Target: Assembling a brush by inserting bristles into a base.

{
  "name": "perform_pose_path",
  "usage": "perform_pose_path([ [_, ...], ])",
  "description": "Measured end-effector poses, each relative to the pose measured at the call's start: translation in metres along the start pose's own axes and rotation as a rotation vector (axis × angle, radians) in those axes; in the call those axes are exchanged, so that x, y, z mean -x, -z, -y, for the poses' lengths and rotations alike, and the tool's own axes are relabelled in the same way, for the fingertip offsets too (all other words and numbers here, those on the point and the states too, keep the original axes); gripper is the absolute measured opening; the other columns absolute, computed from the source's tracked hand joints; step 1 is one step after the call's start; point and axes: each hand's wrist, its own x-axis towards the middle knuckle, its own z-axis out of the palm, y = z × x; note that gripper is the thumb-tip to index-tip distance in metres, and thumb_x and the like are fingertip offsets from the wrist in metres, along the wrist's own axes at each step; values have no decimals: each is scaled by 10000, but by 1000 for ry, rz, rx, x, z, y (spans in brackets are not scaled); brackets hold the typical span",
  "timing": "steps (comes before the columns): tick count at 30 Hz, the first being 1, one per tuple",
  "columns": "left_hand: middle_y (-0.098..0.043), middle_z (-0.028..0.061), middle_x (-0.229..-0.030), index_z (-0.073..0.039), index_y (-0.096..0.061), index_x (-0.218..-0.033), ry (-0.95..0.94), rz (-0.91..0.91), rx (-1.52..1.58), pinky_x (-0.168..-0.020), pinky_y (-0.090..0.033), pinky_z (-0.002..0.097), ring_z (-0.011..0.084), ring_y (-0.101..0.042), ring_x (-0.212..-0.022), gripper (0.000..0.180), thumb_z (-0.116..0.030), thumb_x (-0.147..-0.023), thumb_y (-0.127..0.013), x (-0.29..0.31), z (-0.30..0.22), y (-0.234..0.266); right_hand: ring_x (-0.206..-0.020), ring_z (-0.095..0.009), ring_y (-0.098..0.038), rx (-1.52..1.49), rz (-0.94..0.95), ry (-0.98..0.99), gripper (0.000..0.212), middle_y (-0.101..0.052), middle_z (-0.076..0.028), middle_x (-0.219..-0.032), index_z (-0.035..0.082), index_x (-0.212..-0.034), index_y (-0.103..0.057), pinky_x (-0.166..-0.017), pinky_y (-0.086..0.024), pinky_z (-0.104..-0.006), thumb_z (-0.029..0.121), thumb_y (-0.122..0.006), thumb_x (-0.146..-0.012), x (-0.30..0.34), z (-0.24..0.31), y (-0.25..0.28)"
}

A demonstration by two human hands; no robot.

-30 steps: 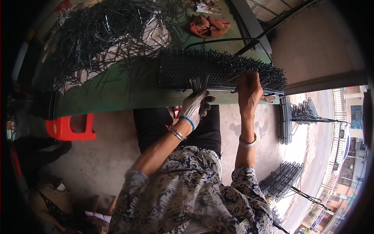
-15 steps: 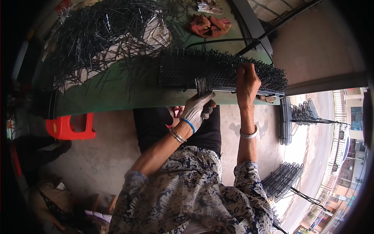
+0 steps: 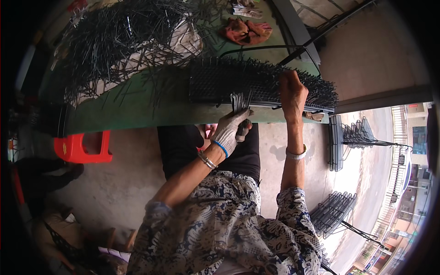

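i see my left hand [image 3: 231,130], in one pale work glove, with its grip clenched around a small bundle of thin dark wires [image 3: 239,101] at the near edge of the green bench [image 3: 137,107]; how many wires are in the bundle i cannot tell. my bare right hand [image 3: 292,94] rests on top of one long black wire rack [image 3: 256,82] that lies along the bench edge, fingers curled over it, so its grip is closed on the rack. the bundle stands upright, touching the rack's front side. farther back on the bench lies one big loose heap of dark wires [image 3: 119,41], too many to count, and one crumpled orange cloth [image 3: 246,30]. one red plastic stool [image 3: 82,147] stands on the floor to my left.
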Motion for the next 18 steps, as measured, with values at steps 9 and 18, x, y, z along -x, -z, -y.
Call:
perform_pose_path([
  [9,-584,31,-686,-44,-653,-1029,16,3,-28,-389,-268,186,54,-463,-504,231,-250,-924,-639,4,1,-7,-624,-156,-597,28,186,146,89,-631,-83,-762,91,-960,-640,-568,-460,-287,49,-595,-895,3,3,5],
  [18,-585,28,-681,-43,-655,-1039,17,45,-1,-387,-264,185,48,-459,-498,250,-268,-931,-637,-1,3,-4,-748,-278,-643,489,110,127,125,-646,-116,-846,99,-987,-661,-644,-482,-351,166,-622,-888,9,0,-9],
])
